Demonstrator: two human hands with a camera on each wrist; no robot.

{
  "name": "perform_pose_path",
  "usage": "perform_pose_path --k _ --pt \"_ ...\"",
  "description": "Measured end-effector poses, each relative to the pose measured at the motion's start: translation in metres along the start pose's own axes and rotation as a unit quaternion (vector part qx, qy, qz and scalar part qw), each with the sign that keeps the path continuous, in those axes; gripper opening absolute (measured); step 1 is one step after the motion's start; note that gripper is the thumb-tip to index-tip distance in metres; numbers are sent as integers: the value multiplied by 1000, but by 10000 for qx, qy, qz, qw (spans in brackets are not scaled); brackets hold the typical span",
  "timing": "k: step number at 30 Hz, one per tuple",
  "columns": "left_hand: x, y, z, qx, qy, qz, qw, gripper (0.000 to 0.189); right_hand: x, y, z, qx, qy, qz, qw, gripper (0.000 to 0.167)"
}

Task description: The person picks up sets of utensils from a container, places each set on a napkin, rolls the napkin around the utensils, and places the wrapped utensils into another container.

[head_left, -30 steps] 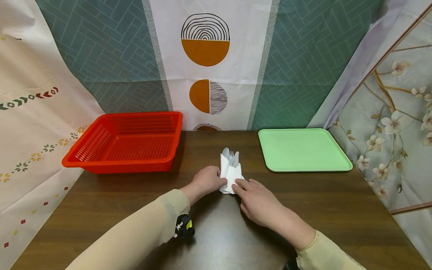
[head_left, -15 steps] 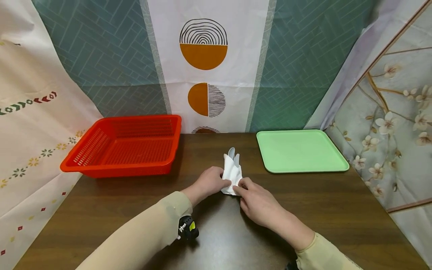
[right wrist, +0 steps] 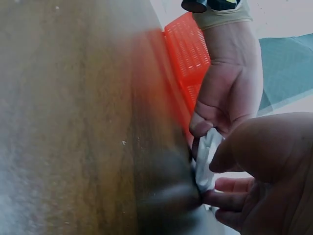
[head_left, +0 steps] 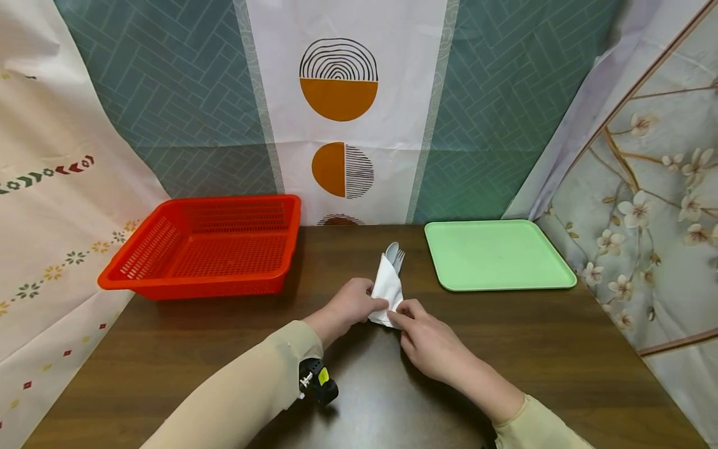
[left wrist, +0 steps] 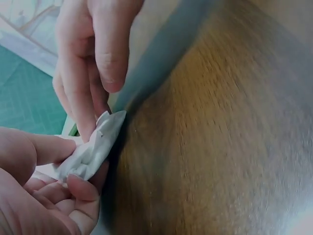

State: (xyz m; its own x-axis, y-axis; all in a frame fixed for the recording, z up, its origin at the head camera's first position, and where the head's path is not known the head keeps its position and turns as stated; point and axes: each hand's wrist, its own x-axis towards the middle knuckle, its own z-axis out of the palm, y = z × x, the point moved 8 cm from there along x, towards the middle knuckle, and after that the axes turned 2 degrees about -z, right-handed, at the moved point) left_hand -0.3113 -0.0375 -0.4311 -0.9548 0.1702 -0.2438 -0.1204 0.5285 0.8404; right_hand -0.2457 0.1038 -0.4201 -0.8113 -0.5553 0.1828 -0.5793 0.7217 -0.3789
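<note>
A white paper napkin (head_left: 387, 284) is wrapped around cutlery in the middle of the table. From its top stick out a grey spoon (head_left: 392, 251) and the tines of a fork (head_left: 400, 259). My left hand (head_left: 354, 302) grips the bundle's left side, thumb over the front and fingers behind, as the left wrist view shows around the napkin (left wrist: 93, 154). At the lower right edge, my right hand (head_left: 430, 342) pinches the napkin between thumb and fingers. The cutlery handles are hidden inside the wrap.
A red plastic basket (head_left: 269, 272) stands at the back left of the brown wooden table (head_left: 224, 330). At the back right lies a light green tray (head_left: 499, 252). Patterned cloths hang behind and at both sides.
The bundle has turned and tilted right, and the napkin now wraps across its front. The knife has gone from view. Both hands stay on the napkin; the head view has shifted slightly.
</note>
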Motion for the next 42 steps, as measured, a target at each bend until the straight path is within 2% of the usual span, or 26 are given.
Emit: perform_pose_path --k 3,5,8,10,11,14,18,21,25,27,30,35,42 --pt "4 -8 4 -598 -113 -76 9981 19 -1 0 -1 168 92 66 9998 47" --pt "6 -12 5 -1090 -225 -67 9938 23 -1 -2 -3 259 235 88 9994 45" --pt "5 -13 4 -1949 -432 -2 9799 30 1 -4 -11 336 642 31 9974 38" --pt "5 -11 2 -2528 -566 77 9658 32 4 -5 -21 425 1029 -23 9938 33" --pt "4 -10 0 -2771 -616 114 9588 32 6 -4 -26 496 1214 -6 9914 29" --pt "0 -6 -4 -3222 -624 247 9443 34 13 3 -38 927 1686 210 9811 18" --pt "-4 -2 -8 -3499 -614 475 9336 38 24 16 -44 1932 2031 784 9567 9" --pt "-7 0 -12 -3576 -558 634 9301 38 31 26 -43 2752 2085 1187 9310 24" --pt "-10 0 -20 -3609 -391 770 9286 38 38 34 -36 3747 1913 1795 8892 51" --pt "-12 0 -25 -3562 -294 864 9299 37 41 36 -32 4154 1764 2055 8684 52" --pt "-14 1 -29 -3425 -157 996 9341 36 44 38 -28 4562 1588 2293 8450 40" --pt "-14 3 -35 -3222 29 1195 9391 37 48 39 -28 4851 1656 2404 8243 27" --pt "-11 2 -38 -3291 221 1367 9341 38 53 34 -32 5072 1898 2241 8102 21"
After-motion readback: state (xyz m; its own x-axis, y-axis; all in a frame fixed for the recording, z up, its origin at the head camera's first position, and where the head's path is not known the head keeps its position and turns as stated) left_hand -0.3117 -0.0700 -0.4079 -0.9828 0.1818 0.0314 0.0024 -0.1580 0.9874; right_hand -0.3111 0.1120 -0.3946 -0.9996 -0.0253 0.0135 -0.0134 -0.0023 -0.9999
